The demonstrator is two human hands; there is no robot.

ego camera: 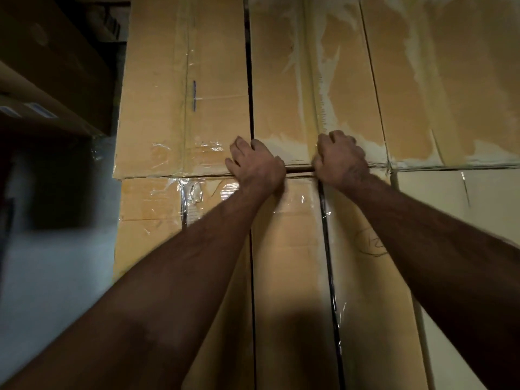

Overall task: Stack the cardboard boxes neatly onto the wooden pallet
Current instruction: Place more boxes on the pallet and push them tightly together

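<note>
A wall of stacked tall cardboard boxes fills the head view. My left hand (253, 161) and my right hand (342, 159) both reach up to the lower edge of the upper middle box (284, 88). The left hand's fingers curl into the dark gap at that box's lower left corner. The right hand's fingers curl over the box's lower right part, by a taped seam. Another box (289, 263) stands below it, under my forearms. No wooden pallet shows in this view.
The upper left box (180, 88) and the upper right box (450, 80) flank the held one closely. More boxes sit below them. Dark shelving with cartons (50, 68) stands at the left, beside a pale wall (56, 277).
</note>
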